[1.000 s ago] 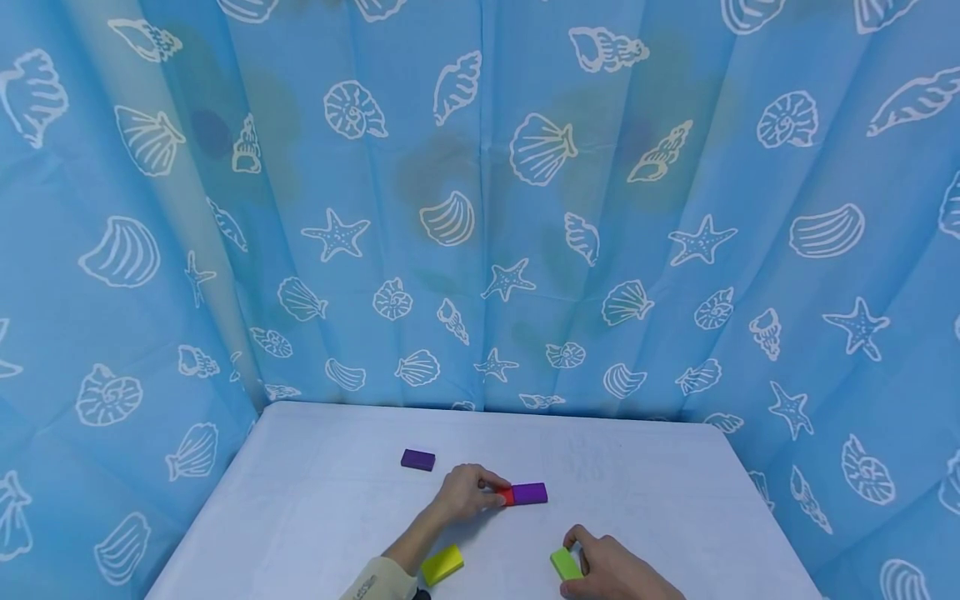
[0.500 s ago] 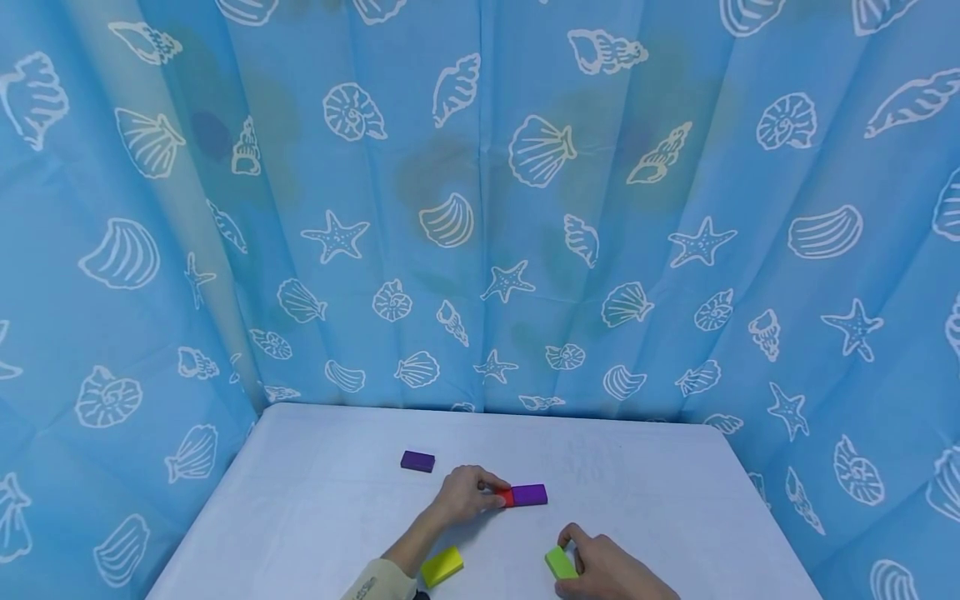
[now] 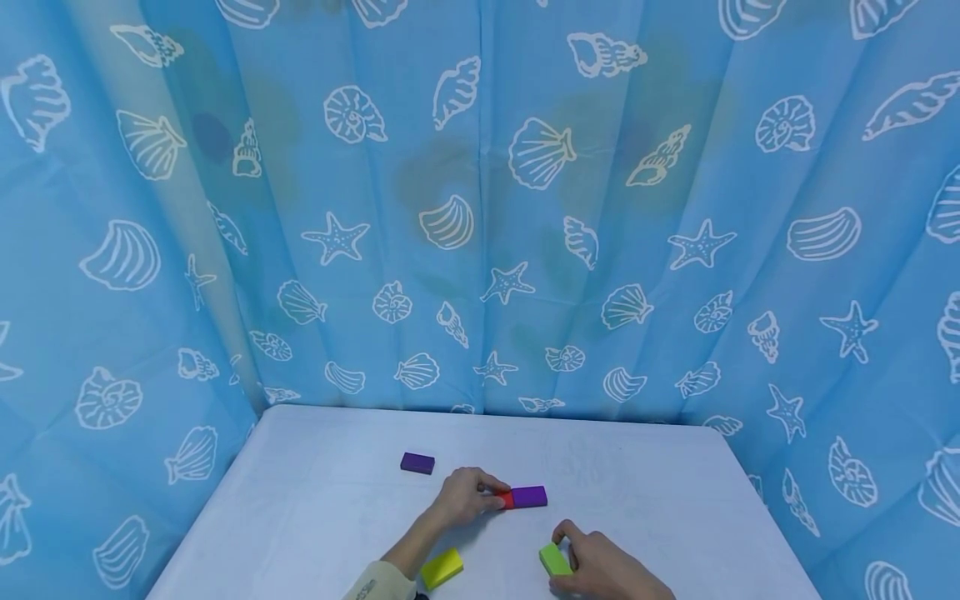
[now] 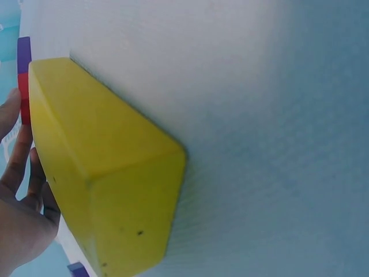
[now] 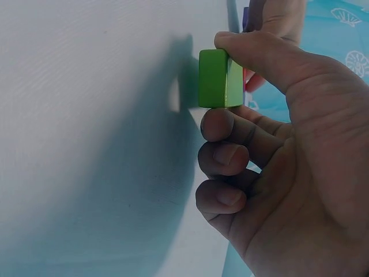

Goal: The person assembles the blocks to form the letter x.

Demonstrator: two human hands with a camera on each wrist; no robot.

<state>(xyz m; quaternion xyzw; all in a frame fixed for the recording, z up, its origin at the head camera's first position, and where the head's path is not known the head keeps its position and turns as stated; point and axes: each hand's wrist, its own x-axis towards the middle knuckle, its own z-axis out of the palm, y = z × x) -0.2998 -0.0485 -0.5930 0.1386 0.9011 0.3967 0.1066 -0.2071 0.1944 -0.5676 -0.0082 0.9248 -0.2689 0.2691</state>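
Light-green, smooth rectangular block (image 3: 555, 560) was between the fingers of the right hand (image 3: 606, 567), at the near side of the white cloth-covered tabletop (image 3: 675, 492); whether it touched the cloth could not be told. Thumb and index were parted by the block's length, pinching its two ends. Its long axis slanted, far end leftward, near end rightward. Left hand (image 3: 463, 496): thumb and index narrowly parted, pinching a red block (image 3: 507, 499), partly hidden. A purple rectangular block (image 3: 530, 497) abutted the red one on the right, long axis roughly left–right. A yellow rectangular block (image 3: 442, 568) lay beside the left forearm, its far end angled rightward.
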